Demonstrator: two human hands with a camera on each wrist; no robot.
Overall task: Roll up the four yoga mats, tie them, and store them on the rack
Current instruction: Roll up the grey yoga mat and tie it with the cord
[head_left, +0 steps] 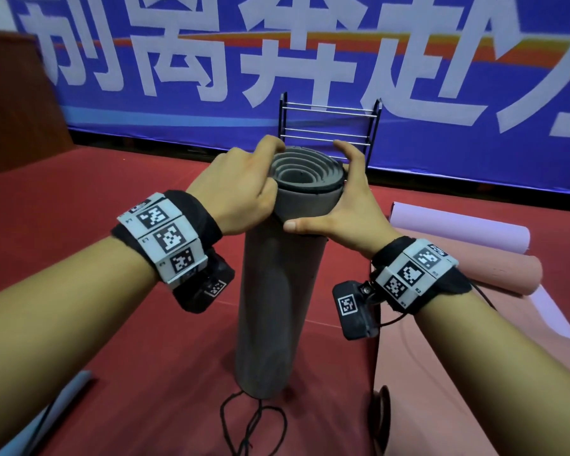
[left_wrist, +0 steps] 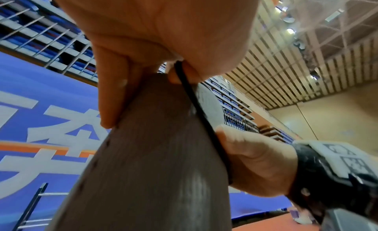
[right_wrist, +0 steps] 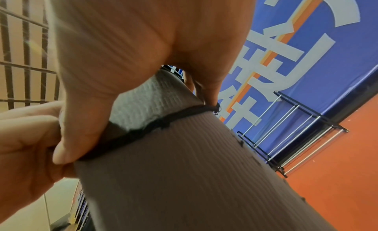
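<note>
A grey yoga mat, rolled tight, stands upright on the red floor right in front of me. A thin black band circles it near the top. My left hand curls over the top rim on the left, and the band runs out from under its fingers. My right hand spans the right side. Its thumb is hooked on the band at the front, and its fingertips pinch the band at the back. The black rack with metal bars stands empty behind the mat.
A purple mat and a pink mat lie partly rolled on the floor to the right, the pink sheet reaching the near right. A blue mat shows at the lower left. Loose black cords lie at the grey mat's foot. A blue banner lines the back.
</note>
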